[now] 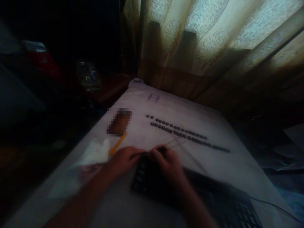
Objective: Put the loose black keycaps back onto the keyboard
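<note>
A black keyboard (pixel 209 193) lies tilted across the near part of the cloth-covered table. At its upper left corner is my left hand (pixel 125 160), fingers closed together; what they pinch is blurred and dark. Just right of it, over the keyboard's top left, my right hand (pixel 166 158) is closed around a tool with two thin wire prongs (pixel 174 143) that point up and right. The fingertips of both hands nearly meet. Beyond them, small black keycaps (pixel 163 127) stand in two long slanting rows. Several keys still show on the keyboard's left end.
Left of my hands lie a yellow-orange strip-like tool (pixel 117 144), a pixelated brown rectangular object (pixel 120 123) and a crumpled white plastic bag (pixel 95 155). A cable (pixel 273 204) runs off right. A glass jar (pixel 89 77) stands back left. Patterned curtains (pixel 201 41) hang behind the table (pixel 201 110).
</note>
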{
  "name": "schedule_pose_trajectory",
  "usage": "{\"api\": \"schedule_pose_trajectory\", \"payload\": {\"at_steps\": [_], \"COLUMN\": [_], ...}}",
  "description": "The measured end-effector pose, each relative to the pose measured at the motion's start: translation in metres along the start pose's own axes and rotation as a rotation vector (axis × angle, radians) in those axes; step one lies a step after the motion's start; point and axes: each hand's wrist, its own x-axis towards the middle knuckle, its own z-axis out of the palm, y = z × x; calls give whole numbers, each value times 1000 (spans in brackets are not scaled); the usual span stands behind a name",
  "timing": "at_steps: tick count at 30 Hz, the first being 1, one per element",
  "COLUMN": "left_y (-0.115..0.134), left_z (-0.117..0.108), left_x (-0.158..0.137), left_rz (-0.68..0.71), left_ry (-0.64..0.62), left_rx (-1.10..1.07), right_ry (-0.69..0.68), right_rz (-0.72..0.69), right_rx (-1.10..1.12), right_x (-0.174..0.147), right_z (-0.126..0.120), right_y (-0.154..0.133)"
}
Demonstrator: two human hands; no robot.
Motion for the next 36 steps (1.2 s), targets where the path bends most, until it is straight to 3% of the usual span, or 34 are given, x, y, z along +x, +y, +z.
{"api": "schedule_pose_trajectory", "payload": {"at_steps": [5,12,21,27,30,33,36], "left_y": [6,8,15,18,14,10,6], "left_z": [-8,-4,-9,-17,-18,-16,-16], "left_x": [1,1,3,3,2,2,1], "left_rz": [-75,-105,-97,-134,-130,-107,-62], "left_ry": [-42,-98,3,46,121,181,263], "left_rx": [-163,-335,-166,-60,-98,-118,-96], "right_ry": [2,-63,-113,-2,-99,-183,-236], "right_rz": [65,50,18,80,137,85,49], "right_rx": [103,106,96,140,-23,-396,-556], "right_x": [1,1,4,44,68,83,90], "right_z": [1,5,7,0,12,33,50], "right_y": [8,5,-7,-2,4,8,7]}}
